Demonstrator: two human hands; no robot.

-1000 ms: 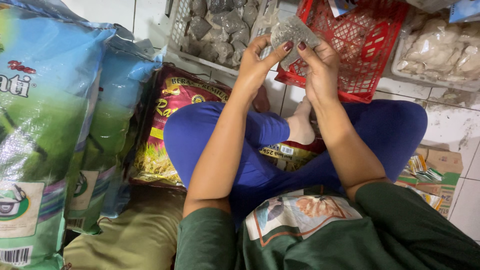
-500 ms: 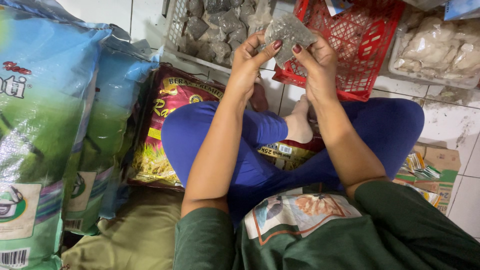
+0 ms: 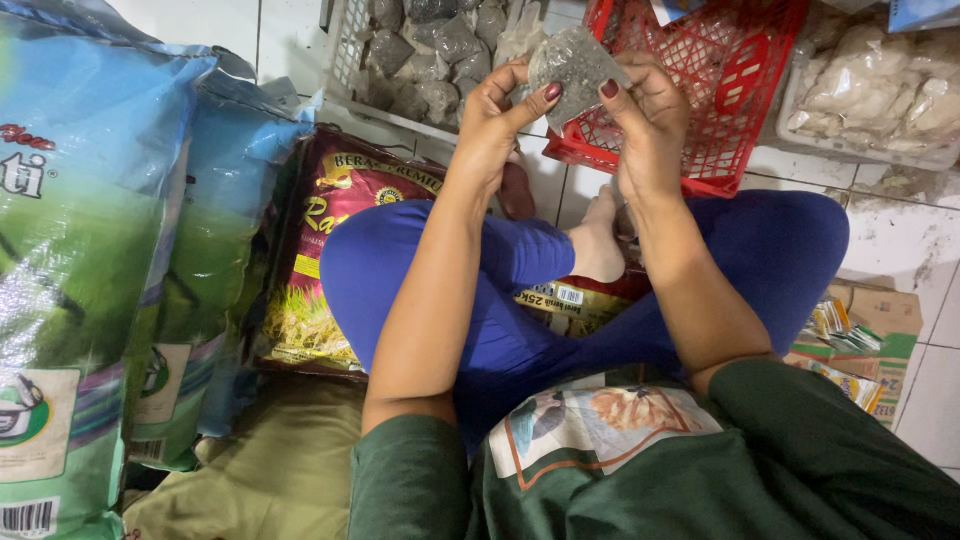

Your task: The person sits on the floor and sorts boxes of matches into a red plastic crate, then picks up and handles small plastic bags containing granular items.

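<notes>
I sit cross-legged on a sack, in blue trousers. Both hands are raised in front of me, gripping one small clear plastic packet (image 3: 574, 66) filled with dark grey grains. My left hand (image 3: 497, 115) pinches its left edge with thumb and fingers. My right hand (image 3: 646, 118) holds its right edge, thumb on the front. The packet hangs above the gap between a white basket (image 3: 350, 60) of similar grey packets and a red basket (image 3: 730, 90).
Large blue and green sacks (image 3: 90, 260) stand at the left. A dark red rice sack (image 3: 330, 260) lies under my legs. A tray of pale packets (image 3: 880, 95) sits at the top right, a cardboard box (image 3: 865, 335) at the right.
Both hands with the packet shifted slightly left and up in the view; the grip stays the same.
</notes>
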